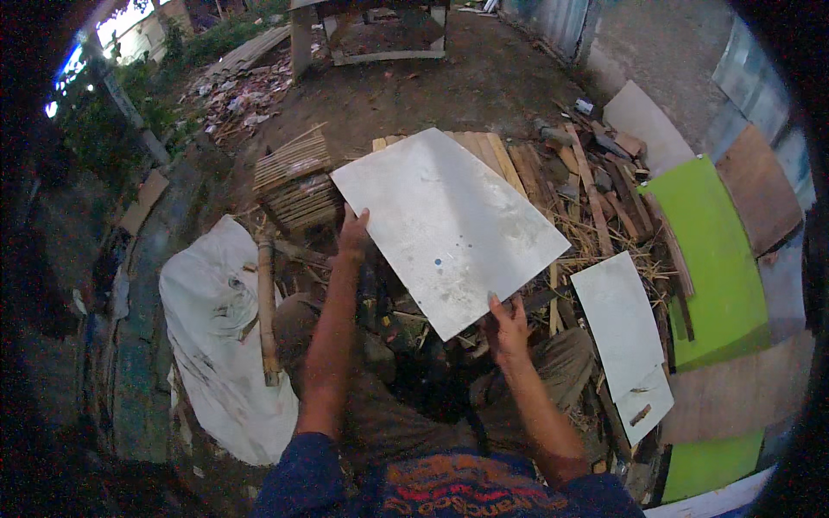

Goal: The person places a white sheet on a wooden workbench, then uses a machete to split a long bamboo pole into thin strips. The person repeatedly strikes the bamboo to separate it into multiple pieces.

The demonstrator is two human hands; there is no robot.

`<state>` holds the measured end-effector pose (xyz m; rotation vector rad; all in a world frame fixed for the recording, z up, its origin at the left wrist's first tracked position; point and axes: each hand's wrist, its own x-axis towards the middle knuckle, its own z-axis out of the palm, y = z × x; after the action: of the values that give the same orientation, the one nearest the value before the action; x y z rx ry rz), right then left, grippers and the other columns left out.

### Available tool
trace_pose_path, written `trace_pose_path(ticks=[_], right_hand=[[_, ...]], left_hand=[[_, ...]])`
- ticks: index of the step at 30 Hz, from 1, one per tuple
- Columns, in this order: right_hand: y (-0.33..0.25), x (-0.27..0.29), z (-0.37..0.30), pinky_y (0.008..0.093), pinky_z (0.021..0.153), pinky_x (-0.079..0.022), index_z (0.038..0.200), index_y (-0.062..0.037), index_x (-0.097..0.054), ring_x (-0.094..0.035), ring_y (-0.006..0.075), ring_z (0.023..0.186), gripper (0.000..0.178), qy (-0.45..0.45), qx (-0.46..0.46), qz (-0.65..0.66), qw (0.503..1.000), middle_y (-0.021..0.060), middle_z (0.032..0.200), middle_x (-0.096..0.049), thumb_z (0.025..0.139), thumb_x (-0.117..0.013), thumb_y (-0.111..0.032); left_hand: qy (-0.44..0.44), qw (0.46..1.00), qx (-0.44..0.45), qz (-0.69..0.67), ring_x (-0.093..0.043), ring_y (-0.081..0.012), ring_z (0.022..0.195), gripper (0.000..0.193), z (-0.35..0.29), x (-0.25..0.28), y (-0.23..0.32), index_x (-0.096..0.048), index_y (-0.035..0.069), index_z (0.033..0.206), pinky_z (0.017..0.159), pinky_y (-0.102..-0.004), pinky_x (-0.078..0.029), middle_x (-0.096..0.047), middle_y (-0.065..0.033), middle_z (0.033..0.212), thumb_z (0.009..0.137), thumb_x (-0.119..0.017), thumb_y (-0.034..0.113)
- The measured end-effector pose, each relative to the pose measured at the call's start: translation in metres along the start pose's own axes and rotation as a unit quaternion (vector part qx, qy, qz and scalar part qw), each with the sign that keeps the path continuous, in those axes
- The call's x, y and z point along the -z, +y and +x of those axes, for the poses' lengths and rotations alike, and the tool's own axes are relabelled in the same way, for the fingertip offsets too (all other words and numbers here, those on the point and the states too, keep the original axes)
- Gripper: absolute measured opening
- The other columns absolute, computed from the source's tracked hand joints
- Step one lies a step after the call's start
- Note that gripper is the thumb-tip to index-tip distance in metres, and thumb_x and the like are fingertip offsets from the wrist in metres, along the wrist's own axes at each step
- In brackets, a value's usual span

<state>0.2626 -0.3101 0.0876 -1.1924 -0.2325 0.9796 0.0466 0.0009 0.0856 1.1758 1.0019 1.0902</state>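
Between my hands is a white rectangular board (458, 220), tilted, with scuffs and a few dark spots on its face. My left hand (352, 231) grips its left edge, thumb on top and the other fingers hidden beneath. At the near right edge, my right hand (508, 328) pinches the board, its thumb against the rim. Under the far part of the board lie light wooden planks (488, 155), mostly covered by it. A smaller white board (620, 324) with a broken lower end lies to the right of my right hand.
A slatted bamboo crate (298, 186) stands left of the board. Near my left knee are a white sack (211, 337) and a bamboo pole (267, 302). Scrap wood (604, 186) is heaped at right, beside a green panel (712, 250) and brown panels (760, 190). A wooden table frame (389, 56) stands at the back.
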Motion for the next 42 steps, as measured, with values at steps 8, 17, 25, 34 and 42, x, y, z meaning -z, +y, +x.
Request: trace_pose_path(ticks=[8,17,25,34,42], right_hand=[[0.014,-0.041,-0.015,0.0330,0.099,-0.042,0.141,-0.0010,-0.037,-0.055,0.0184,0.112,0.059,0.006,0.086,-0.005,0.996,0.0093,0.125,-0.057,0.093,-0.070,-0.013],[0.016,-0.017,0.039,0.0324,0.079,-0.052,0.114,0.0019,-0.065,-0.066,0.0176,0.084,0.046,-0.239,-0.081,-0.299,0.920,0.0106,0.099,-0.071,0.093,-0.067,-0.039],[-0.068,0.011,0.068,0.0401,0.084,-0.050,0.113,0.0046,-0.062,-0.064,0.0263,0.087,0.039,0.118,0.318,-0.418,0.843,0.0177,0.101,-0.069,0.094,-0.065,-0.030],[-0.043,0.018,0.157,0.0410,0.096,-0.046,0.122,0.0092,-0.058,-0.059,0.0344,0.112,0.065,0.082,0.217,-0.436,0.870,0.0255,0.117,-0.063,0.086,-0.072,-0.043],[-0.057,0.000,0.136,0.0339,0.086,-0.048,0.117,0.0036,-0.064,-0.061,0.0198,0.097,0.053,0.084,0.154,-0.371,0.912,0.0140,0.109,-0.066,0.088,-0.073,-0.040]], left_hand=[[-0.036,0.985,-0.129,-0.106,-0.060,-0.0288,0.103,0.047,-0.001,-0.036,0.049,-0.039,0.001,0.143,0.090,-0.0382,-0.049,-0.058,-0.0135,0.125,0.101,-0.046,0.021],[0.060,0.937,-0.089,0.333,-0.049,-0.0338,0.128,0.057,-0.009,-0.039,-0.006,-0.038,0.000,0.146,0.108,-0.0380,-0.036,-0.050,-0.0222,0.141,0.100,-0.052,0.029],[0.010,0.989,-0.083,0.124,-0.042,-0.0264,0.136,0.067,0.000,-0.022,-0.015,-0.025,-0.001,0.153,0.113,-0.0336,-0.032,-0.041,-0.0182,0.151,0.097,-0.057,0.017],[0.014,0.989,-0.132,0.067,-0.049,-0.0238,0.129,0.062,0.030,-0.017,-0.034,-0.031,0.003,0.151,0.107,-0.0339,-0.037,-0.050,-0.0130,0.144,0.097,-0.057,0.017],[0.039,0.989,-0.075,0.120,-0.058,-0.0230,0.115,0.051,0.034,-0.001,-0.061,-0.042,0.004,0.147,0.101,-0.0342,-0.043,-0.061,-0.0126,0.130,0.100,-0.053,0.023]])
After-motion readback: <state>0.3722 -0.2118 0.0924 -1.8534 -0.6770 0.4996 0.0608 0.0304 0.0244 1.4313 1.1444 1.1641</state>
